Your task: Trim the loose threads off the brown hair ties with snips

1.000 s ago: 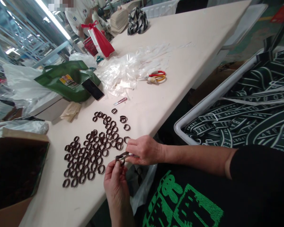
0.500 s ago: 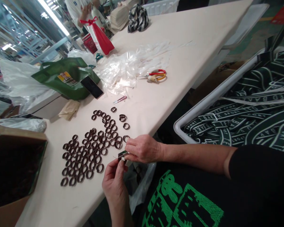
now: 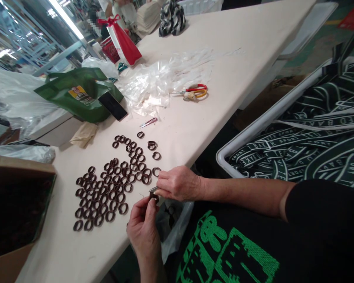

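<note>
Two bare hands meet over a small dark brown fabric-like loop [image 3: 155, 195]

The left hand [image 3: 144, 222] pinches the loop between thumb and fingers, just off the edge of a long off-white table [image 3: 171, 135]. The right hand [image 3: 178, 183] is closed around a small metal-tipped tool [image 3: 153, 189]; its pointed end lies at the loop, though most of it is hidden by the fingers, and whether it touches the loop cannot be told. A thin pale thread [image 3: 141, 195] sticks out by the left fingertips.

Many similar dark brown rings [image 3: 102, 208] spread over the table beyond the left hand, some overlapping, and one lies just beside the right hand's knuckles. Past them rest small pink-handled snips [image 3: 149, 122], a black phone [image 3: 113, 106] leaning against a dark green carrier bag [image 3: 76, 94], and scissors with red and yellow-orange handles [image 3: 190, 95] near a heap of clear plastic film [image 3: 153, 84]. A folded beige cloth [image 3: 84, 135] sits between the bag and an open brown cardboard box [image 3: 20, 166] at the left. To the right, a white plastic tub [image 3: 221, 159] holds tangled dark green straps with white lettering [image 3: 327, 125].
</note>
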### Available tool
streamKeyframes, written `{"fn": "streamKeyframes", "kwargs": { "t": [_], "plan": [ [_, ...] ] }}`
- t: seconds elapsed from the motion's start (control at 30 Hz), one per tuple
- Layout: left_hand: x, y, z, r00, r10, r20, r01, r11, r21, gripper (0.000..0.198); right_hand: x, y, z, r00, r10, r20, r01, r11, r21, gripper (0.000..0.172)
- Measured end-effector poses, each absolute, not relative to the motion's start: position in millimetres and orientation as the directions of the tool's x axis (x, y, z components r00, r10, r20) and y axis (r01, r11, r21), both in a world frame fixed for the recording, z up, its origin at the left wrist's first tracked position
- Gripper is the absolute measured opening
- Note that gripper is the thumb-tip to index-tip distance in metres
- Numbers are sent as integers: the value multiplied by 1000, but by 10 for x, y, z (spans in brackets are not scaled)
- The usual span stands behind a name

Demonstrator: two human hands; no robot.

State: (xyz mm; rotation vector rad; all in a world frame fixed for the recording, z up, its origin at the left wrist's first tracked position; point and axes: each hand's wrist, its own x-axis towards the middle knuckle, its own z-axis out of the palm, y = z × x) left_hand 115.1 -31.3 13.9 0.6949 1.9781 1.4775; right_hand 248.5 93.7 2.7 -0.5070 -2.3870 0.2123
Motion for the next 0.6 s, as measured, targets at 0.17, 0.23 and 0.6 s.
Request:
{"fn": "streamKeyframes", "kwargs": {
  "t": [0.17,0.23,0.6],
  "plan": [
    [1129,-299,124,-706,689,-162,55,281,958,35,2513,981,35,-684,468,559,319,881,-348,40],
    [1113,-289,120,-710,684,-166,42,277,960,35,2528,995,46,-686,488,540,328,870,-369,41],
    [1121,-318,192,-677,709,-200,-4,269,963,41,2480,933,48,-725,534,435,154,741,-654,33]
  ]
}}
